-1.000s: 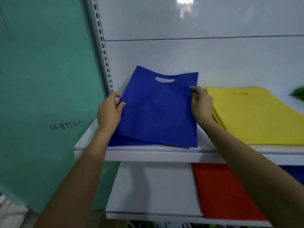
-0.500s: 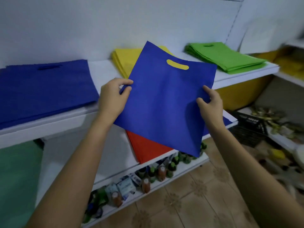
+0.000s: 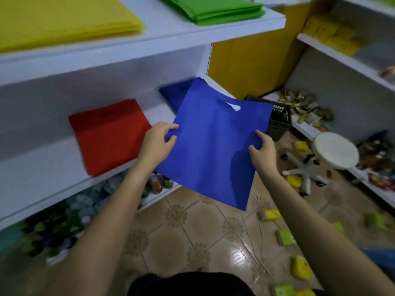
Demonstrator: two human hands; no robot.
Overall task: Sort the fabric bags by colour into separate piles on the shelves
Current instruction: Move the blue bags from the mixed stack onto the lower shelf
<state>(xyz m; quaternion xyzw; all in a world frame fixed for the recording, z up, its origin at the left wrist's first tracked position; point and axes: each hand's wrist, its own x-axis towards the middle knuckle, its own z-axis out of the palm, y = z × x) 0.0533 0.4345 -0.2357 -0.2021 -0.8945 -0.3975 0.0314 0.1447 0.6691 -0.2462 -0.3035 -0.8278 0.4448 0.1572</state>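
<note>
Blue fabric bag (image 3: 211, 150) is held flat in the air by both hands, in front of the middle shelf (image 3: 42, 178) and above the tiled floor (image 3: 192, 231). Its left edge is pinched by the left hand (image 3: 156, 144), thumb on top and fingers curled beneath; its right edge is gripped likewise by the right hand (image 3: 261, 151). A red pile (image 3: 109, 135) and, partly hidden behind the held bag, a blue pile (image 3: 173, 92) are laid on the middle shelf. A yellow pile (image 3: 59, 20) and a green pile (image 3: 213, 9) are stacked on the upper shelf (image 3: 149, 39).
</note>
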